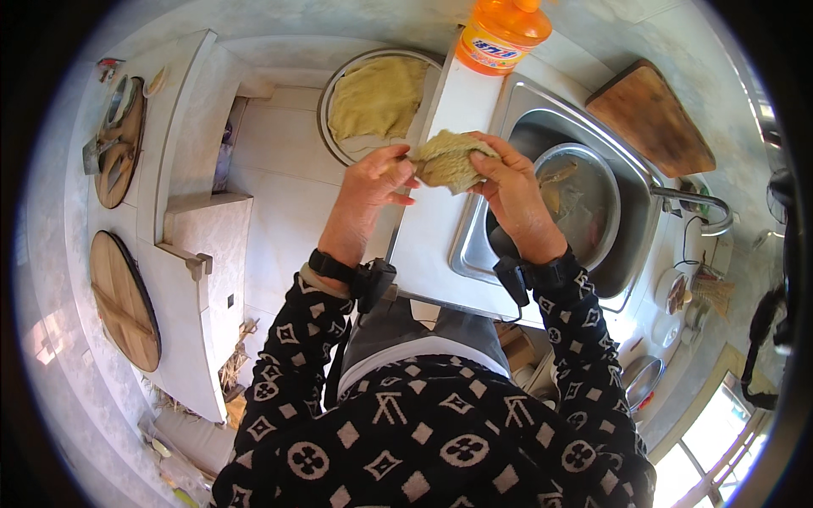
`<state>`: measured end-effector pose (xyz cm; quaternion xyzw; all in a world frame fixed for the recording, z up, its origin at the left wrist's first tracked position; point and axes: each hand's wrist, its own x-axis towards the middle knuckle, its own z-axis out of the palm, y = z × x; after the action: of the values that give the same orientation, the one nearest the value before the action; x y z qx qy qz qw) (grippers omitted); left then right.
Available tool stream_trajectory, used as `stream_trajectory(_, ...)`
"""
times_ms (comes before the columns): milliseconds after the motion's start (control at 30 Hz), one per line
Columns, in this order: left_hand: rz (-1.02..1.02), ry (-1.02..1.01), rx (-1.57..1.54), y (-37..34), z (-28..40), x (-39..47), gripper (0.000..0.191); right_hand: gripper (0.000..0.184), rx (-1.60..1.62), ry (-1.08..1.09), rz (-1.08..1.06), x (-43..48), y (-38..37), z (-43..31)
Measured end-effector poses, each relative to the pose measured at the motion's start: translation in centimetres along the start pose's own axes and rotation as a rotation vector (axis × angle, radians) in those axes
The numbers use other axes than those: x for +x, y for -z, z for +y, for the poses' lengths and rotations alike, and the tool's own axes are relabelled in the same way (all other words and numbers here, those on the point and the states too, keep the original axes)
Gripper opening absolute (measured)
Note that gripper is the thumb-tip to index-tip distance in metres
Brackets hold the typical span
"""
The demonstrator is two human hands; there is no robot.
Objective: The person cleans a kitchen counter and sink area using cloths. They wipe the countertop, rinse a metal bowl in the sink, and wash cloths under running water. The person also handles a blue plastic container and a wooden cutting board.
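A crumpled yellow-green cloth (452,162) is gripped between the thumb and fingers of my right hand (508,181), over the white counter beside the sink. My left hand (379,181) is at the cloth's left edge with its fingers partly bent; whether it pinches the edge cannot be made out. Behind my hands, a larger yellowish cloth (379,95) lies spread over a round, metal-rimmed lid or tray. To the right, a metal basin (584,149) of cloudy water with scraps in it stands in the steel sink (540,101).
An orange detergent bottle (498,38) stands on the counter (422,235) behind the sink. A wooden cutting board (654,120) leans near the curved faucet (714,216). Round wooden lids (127,305) lie on the left counter. Small dishes (670,292) and a brush are at right.
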<state>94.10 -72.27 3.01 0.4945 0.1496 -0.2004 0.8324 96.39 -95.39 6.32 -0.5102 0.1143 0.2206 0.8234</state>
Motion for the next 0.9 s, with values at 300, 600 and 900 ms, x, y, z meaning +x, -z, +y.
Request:
stream_trajectory(300, 0.299, -0.226, 0.117, 2.6, 0.5, -0.9, 0.019, 0.028, -0.431, 0.033, 0.106, 1.3, -2.2, 1.4)
stream_trajectory(600, 0.428, -0.114, 0.113, 4.9, 1.4, -1.9, 0.027, 0.040, -0.168, -0.005, -0.060, 1.1, -5.8, 3.8)
stream_trajectory(900, 0.098, 0.057, -0.023, 4.1, 1.1, -4.3, 0.034, 0.062, -0.319, -0.026, -0.330, 0.0, -7.7, 5.6)
